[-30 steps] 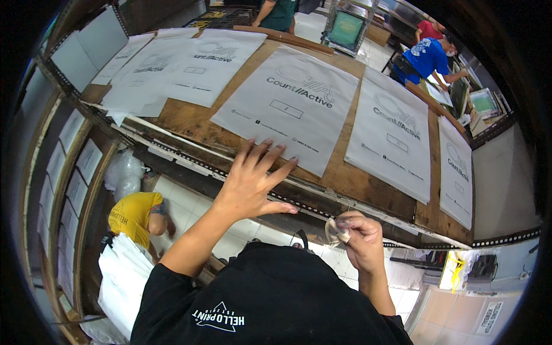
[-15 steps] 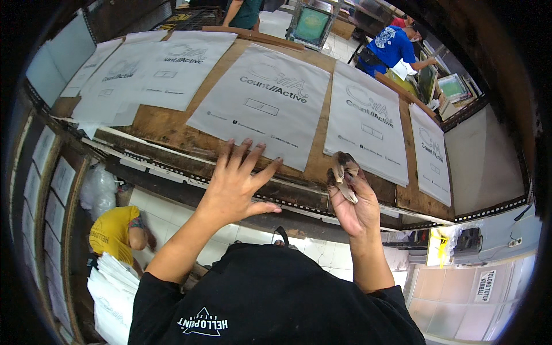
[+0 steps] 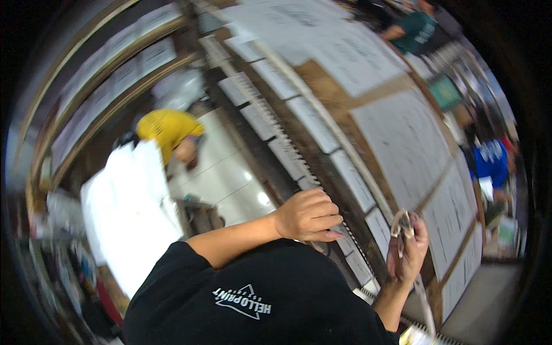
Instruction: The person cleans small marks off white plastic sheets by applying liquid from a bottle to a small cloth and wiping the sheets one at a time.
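Observation:
My right hand (image 3: 409,253) is closed on a crumpled, dark-stained rag (image 3: 398,220), beside the front edge of the long brown wooden board. My left hand (image 3: 309,215) is in front of my chest, its back up and fingers curled in; I see nothing in it. It is off the board, nearest to the rack edge below. White printed sheets (image 3: 402,152) lie in a row along the board, their print smeared by motion.
Under the board, shelves hold white sheets (image 3: 313,122). To the left, a person in a yellow shirt (image 3: 167,132) bends low behind a large white stack (image 3: 129,201). A slatted rack (image 3: 121,80) stands at the upper left. People in green (image 3: 417,34) and blue (image 3: 490,164) are beyond the board.
The view has swung to the left, so the board now slants across the right side. My left hand has come off the sheet, its fingers curling in. My right hand still holds the rag.

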Action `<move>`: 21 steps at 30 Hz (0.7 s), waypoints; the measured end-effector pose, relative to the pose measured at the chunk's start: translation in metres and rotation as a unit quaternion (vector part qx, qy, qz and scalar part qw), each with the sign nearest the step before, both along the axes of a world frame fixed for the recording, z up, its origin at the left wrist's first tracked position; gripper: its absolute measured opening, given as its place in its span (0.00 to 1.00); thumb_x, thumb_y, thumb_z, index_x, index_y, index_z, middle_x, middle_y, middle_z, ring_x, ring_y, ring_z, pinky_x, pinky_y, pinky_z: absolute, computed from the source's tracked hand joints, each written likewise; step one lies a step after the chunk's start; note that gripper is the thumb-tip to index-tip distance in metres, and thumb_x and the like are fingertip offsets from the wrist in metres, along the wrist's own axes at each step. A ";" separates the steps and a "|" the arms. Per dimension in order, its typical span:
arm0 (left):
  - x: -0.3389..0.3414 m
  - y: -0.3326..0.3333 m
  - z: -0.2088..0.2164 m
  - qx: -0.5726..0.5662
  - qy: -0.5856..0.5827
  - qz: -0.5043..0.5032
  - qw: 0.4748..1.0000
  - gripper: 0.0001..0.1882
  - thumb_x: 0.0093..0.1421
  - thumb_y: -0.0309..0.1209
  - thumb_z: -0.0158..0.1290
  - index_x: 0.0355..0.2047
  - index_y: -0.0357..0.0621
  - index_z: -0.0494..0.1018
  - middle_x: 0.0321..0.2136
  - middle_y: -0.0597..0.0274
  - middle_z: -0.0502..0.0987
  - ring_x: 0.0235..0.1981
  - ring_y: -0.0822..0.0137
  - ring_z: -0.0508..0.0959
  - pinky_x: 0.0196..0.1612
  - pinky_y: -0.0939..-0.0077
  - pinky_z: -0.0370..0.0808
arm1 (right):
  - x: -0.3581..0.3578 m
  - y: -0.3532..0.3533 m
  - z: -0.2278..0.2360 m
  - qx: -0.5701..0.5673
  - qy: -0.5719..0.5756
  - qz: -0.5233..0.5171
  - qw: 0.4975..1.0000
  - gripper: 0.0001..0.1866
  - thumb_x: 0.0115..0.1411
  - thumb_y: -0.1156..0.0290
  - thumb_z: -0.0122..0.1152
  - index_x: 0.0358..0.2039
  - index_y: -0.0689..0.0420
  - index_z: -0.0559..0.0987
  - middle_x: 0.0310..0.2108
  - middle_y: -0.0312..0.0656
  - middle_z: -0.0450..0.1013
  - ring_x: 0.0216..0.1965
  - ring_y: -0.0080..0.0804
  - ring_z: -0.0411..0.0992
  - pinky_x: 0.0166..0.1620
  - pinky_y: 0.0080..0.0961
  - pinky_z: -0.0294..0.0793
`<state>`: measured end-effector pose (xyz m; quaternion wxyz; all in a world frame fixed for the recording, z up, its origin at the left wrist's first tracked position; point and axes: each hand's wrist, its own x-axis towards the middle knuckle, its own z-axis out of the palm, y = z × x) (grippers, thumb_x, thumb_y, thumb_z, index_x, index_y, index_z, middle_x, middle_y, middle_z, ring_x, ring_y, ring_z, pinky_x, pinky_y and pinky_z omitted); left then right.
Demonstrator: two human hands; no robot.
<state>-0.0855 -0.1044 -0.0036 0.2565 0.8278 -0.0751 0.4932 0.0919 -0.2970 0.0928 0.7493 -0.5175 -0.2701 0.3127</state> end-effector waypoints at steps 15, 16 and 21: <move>-0.134 -0.171 -0.087 -0.200 0.128 0.460 0.856 0.16 0.59 0.45 0.65 0.30 0.45 0.79 0.27 0.60 0.76 0.31 0.56 0.76 0.36 0.61 0.73 | -0.034 0.037 -0.060 -0.046 0.013 0.367 0.929 0.10 0.65 0.80 0.63 0.46 0.60 0.80 0.51 0.44 0.78 0.54 0.35 0.77 0.59 0.33 0.76; -0.147 -0.184 -0.087 -0.196 0.133 0.520 0.821 0.17 0.54 0.45 0.69 0.27 0.46 0.78 0.25 0.61 0.75 0.31 0.56 0.76 0.38 0.62 0.72 | -0.037 0.035 -0.066 -0.039 0.024 0.378 0.925 0.10 0.65 0.80 0.63 0.47 0.60 0.80 0.51 0.44 0.78 0.54 0.35 0.77 0.59 0.33 0.76; -0.239 -0.227 -0.096 -0.193 0.019 0.861 0.470 0.41 0.47 0.43 0.74 0.54 0.34 0.67 0.51 0.44 0.70 0.51 0.45 0.71 0.56 0.55 0.67 | -0.054 0.017 -0.084 -0.054 0.067 0.395 0.915 0.11 0.63 0.84 0.62 0.47 0.64 0.80 0.49 0.47 0.78 0.53 0.38 0.76 0.60 0.37 0.74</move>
